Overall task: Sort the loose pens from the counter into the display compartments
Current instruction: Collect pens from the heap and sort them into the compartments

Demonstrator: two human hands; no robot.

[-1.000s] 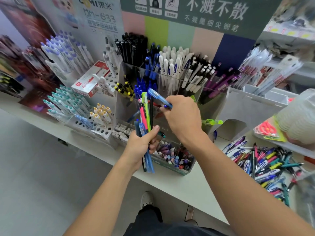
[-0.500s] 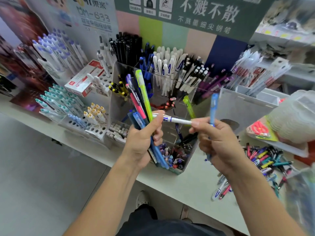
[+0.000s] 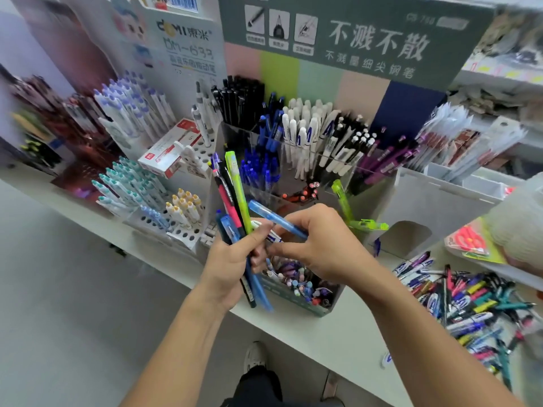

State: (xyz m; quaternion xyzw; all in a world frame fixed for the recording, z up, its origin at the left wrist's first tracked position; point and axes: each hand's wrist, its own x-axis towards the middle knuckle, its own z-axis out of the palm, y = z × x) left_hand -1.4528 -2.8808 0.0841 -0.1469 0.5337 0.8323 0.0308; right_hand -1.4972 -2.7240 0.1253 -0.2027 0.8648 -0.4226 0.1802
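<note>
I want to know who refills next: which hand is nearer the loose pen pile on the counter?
The right. The right hand, holding a light blue pen, is over the display, left of the pile. The left hand, gripping a pen bundle, is farther left.

**What I can't make out from here**

My left hand point(image 3: 232, 268) hides the middle of the bundle of pens point(image 3: 233, 198), so I can't count them. My right hand point(image 3: 320, 245) covers the rear end of the light blue pen point(image 3: 273, 218) and most of a white pen point(image 3: 271, 235) between my hands. The pile of loose pens point(image 3: 470, 301) is blurred and cut off at the right edge. Racks point(image 3: 44, 127) at far left are too smeared to identify.
</note>
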